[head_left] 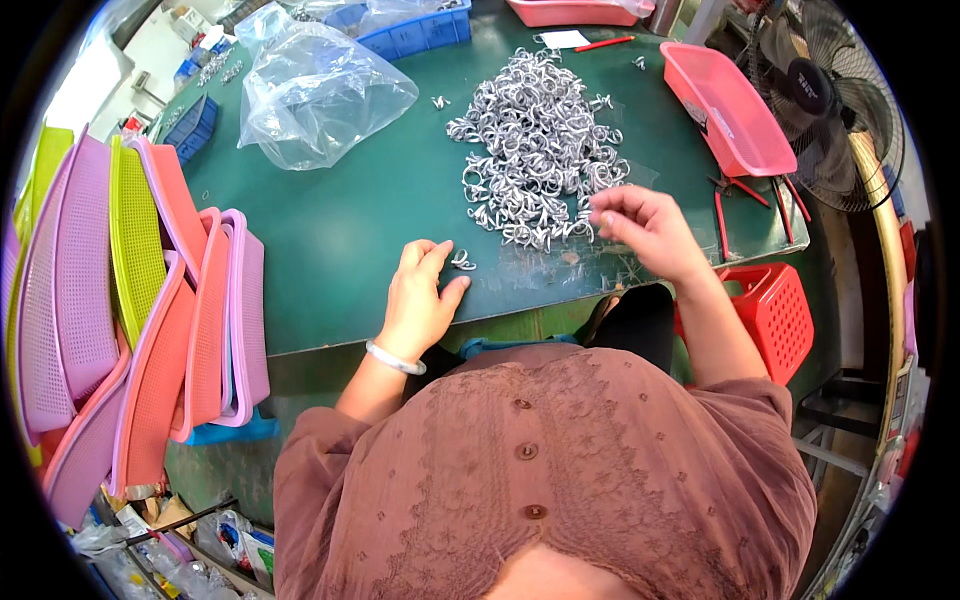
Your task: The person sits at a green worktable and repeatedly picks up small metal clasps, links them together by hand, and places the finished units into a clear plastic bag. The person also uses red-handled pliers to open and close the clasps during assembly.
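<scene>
A pile of metal clips [540,150] lies mid-table [350,230]. 1 clip [463,262] sits near the edge, touched by the left hand [420,300], fingers loose. The right hand [640,225] pinches a clip at the pile's near right.

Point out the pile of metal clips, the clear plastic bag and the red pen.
pile of metal clips [540,150]: head view, middle of the heap.
clear plastic bag [320,95]: head view, centre of the crumpled film.
red pen [604,43]: head view, mid-barrel.
</scene>
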`<state>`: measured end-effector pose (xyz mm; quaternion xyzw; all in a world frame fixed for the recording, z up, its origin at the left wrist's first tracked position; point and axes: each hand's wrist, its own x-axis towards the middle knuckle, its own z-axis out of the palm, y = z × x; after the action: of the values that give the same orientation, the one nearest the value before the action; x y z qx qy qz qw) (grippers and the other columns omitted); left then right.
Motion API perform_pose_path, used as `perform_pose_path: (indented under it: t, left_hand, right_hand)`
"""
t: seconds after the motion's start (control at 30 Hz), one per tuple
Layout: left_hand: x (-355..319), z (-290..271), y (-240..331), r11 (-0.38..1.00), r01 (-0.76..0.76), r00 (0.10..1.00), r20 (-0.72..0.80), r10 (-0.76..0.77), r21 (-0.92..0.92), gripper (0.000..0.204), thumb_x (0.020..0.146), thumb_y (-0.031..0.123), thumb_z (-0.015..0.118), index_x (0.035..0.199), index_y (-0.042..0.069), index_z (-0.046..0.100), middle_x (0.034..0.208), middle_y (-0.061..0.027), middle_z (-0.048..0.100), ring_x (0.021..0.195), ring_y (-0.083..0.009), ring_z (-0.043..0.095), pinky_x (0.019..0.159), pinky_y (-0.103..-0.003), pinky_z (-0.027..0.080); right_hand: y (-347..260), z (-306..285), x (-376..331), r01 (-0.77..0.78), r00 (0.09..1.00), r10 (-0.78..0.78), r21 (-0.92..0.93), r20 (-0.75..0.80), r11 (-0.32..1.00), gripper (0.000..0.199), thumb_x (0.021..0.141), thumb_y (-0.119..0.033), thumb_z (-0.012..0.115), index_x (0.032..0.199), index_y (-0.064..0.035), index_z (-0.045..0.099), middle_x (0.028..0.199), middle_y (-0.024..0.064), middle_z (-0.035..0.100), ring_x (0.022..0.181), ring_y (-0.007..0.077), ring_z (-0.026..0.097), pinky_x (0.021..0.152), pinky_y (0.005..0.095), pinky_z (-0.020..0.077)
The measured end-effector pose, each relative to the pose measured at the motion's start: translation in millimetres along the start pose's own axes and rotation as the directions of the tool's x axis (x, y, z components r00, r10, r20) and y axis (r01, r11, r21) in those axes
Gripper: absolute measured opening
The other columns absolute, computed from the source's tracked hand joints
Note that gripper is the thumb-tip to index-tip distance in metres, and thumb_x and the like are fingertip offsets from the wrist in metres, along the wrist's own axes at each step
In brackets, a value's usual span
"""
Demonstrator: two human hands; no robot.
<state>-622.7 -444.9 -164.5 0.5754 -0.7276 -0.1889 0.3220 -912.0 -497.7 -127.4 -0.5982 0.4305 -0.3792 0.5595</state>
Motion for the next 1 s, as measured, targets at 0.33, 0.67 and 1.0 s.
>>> perform_pose_path:
  t: [0.33, 0.67, 1.0]
  left_hand:
    - [5.1, 6.7, -10.7, 0.918, 0.084, 0.996, 0.001, -0.091, -0.387, 0.008, 0.081, 0.001, 0.057, 0.088, 0.000, 0.060, 0.083, -0.0047, 0.059, 0.066, -0.0114, 0.053, 0.060, -0.023, 0.044]
    - [2.1, -3.6, 33.2, 0.462, 0.422, 0.899, 0.424, -0.105, -0.780, 0.011, 0.088, 0.007, 0.052, 0.096, 0.000, 0.055, 0.089, -0.0051, 0.062, 0.076, -0.0103, 0.057, 0.069, -0.023, 0.048]
    - [-0.6, 3.5, 29.3, 0.400, 0.448, 0.889, 0.447, -0.104, -0.800, 0.015, 0.085, 0.004, 0.056, 0.099, 0.000, 0.057, 0.090, -0.0045, 0.061, 0.076, -0.0087, 0.056, 0.069, -0.022, 0.047]
  right_hand:
    - [15.0, 38.9, -22.9, 0.005, 0.999, -0.004, -0.011, 0.042, 1.000, 0.020, 0.083, -0.005, 0.058, 0.102, 0.0014, 0.058, 0.085, 0.0006, 0.060, 0.076, 0.0052, 0.053, 0.069, 0.0207, 0.0451]
    - [7.2, 85.6, -17.8, 0.310, 0.942, -0.291, -0.097, 0.169, 0.946, 0.029, 0.078, 0.002, 0.060, 0.107, 0.0006, 0.055, 0.089, 0.0073, 0.058, 0.072, 0.0107, 0.057, 0.062, 0.0240, 0.0473]
    - [10.2, 87.0, -16.9, 0.015, 0.990, -0.028, 0.090, 0.138, 0.996, 0.023, 0.083, -0.003, 0.057, 0.104, 0.0044, 0.056, 0.092, 0.0066, 0.061, 0.081, 0.0094, 0.058, 0.072, 0.0232, 0.0483]
